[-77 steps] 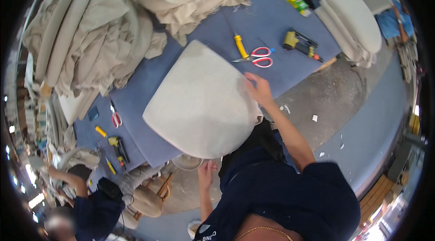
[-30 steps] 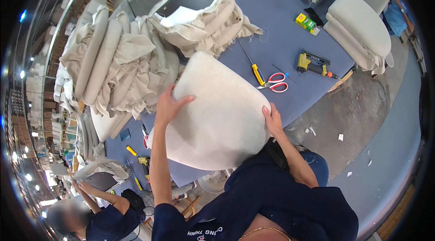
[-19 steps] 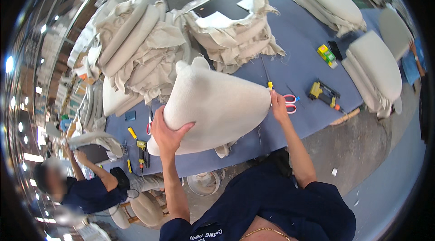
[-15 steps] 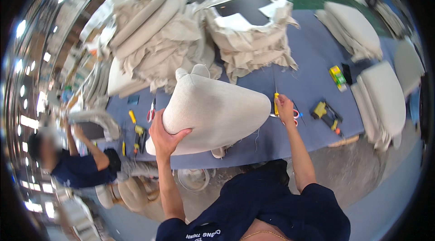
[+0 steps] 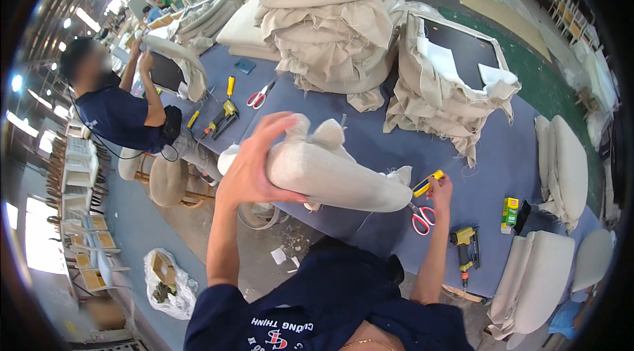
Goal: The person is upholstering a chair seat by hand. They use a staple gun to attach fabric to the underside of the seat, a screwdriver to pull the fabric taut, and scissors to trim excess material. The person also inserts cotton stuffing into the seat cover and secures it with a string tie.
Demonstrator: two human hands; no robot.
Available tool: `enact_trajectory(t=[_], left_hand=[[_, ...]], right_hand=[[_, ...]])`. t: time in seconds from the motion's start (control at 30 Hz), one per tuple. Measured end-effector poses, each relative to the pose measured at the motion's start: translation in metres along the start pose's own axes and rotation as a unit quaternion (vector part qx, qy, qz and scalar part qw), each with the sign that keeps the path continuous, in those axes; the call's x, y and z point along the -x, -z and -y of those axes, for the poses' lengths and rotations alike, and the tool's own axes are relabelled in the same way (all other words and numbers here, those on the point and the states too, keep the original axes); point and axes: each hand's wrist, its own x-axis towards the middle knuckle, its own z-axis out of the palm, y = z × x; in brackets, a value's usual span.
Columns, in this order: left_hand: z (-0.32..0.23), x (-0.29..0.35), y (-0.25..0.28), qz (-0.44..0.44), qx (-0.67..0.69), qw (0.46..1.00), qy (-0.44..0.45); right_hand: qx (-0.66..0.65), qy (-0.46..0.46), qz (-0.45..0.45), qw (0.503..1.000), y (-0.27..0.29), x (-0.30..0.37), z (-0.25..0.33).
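Note:
My left hand (image 5: 249,169) is closed round the left end of a beige upholstered seat cushion (image 5: 343,182), thumb on the near face and fingers over the top. The cushion is tilted above the table, with loose fabric bunched along its far side. My right hand (image 5: 440,189), beyond the cushion's right end, grips a yellow-handled screwdriver (image 5: 428,182); its shaft is hard to make out. Just below that hand lie scissors with red-and-white handles (image 5: 423,220), their blades partly behind the cushion. A yellow-and-black staple gun (image 5: 466,248) rests farther right on the table.
The blue-grey table (image 5: 489,173) bears a tall stack of beige covers (image 5: 323,27) and upturned seats (image 5: 456,80). More cushions (image 5: 538,278) lie right, near a green-yellow box (image 5: 509,213). At left, a co-worker (image 5: 119,100) holds a chair back near another staple gun (image 5: 224,116) and scissors (image 5: 259,96).
The view has swung to the left. The cushion has tipped so that it shows more edge-on, and my left hand has shifted up over its end. My right hand still holds the screwdriver, now slanted.

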Motion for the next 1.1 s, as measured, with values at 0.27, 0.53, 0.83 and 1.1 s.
enact_trajectory(t=[0.27, 0.53, 0.83, 1.1], left_hand=[[0.042, -0.106, -0.027, 0.151, 0.001, 0.987, 0.048], [0.089, -0.157, -0.059, 0.173, 0.061, 0.982, -0.044], [0.086, -0.153, -0.05, 0.174, 0.071, 0.981, -0.048], [0.077, -0.135, -0.037, 0.207, 0.088, 0.974, -0.012]], right_hand=[[-0.123, 0.324, -0.074, 0.935, -0.067, 0.102, 0.251], [-0.219, 0.5, -0.142, 0.826, -0.107, 0.035, 0.314], [-0.164, 0.469, -0.105, 0.861, -0.142, 0.034, 0.32], [-0.091, 0.484, -0.132, 0.86, -0.148, 0.071, 0.319]])
